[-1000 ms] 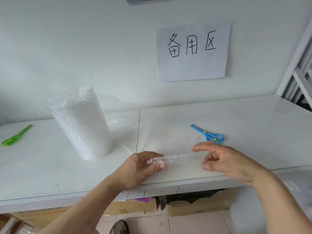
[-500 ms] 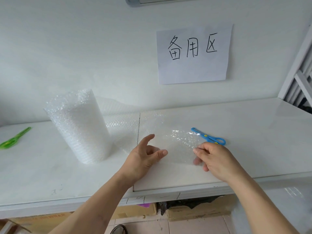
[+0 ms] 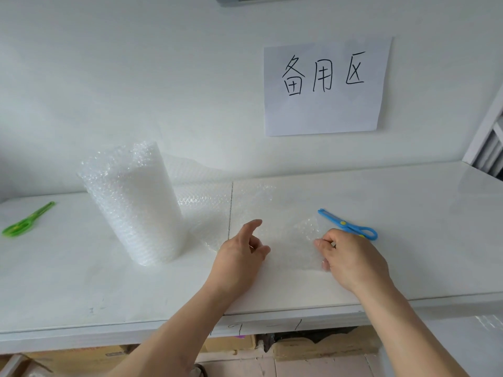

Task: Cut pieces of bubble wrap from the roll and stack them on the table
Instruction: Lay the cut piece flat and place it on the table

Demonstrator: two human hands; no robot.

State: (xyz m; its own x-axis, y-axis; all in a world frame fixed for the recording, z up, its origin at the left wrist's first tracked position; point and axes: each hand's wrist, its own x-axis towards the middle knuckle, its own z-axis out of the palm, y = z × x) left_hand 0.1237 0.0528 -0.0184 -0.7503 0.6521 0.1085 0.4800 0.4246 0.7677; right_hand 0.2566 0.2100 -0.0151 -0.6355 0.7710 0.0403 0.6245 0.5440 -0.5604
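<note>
A roll of bubble wrap (image 3: 130, 202) stands upright on the white table (image 3: 408, 213), its loose end (image 3: 206, 208) trailing right along the surface. A cut piece of bubble wrap (image 3: 299, 240) lies flat on the table between my hands. My left hand (image 3: 242, 257) hovers at the piece's left edge with fingers spread and nothing in it. My right hand (image 3: 351, 259) rests on the piece's right edge, its fingertips curled onto the wrap. Blue scissors (image 3: 348, 225) lie just behind my right hand.
Green scissors (image 3: 27, 220) lie at the table's far left. A paper sign (image 3: 326, 85) hangs on the wall behind. A white frame (image 3: 487, 137) stands at the far right. Cardboard boxes (image 3: 313, 346) sit under the table's front edge.
Both hands carried the cut piece forward from the table's front edge and laid it flat. My left hand let go and opened; my right hand stays on the piece.
</note>
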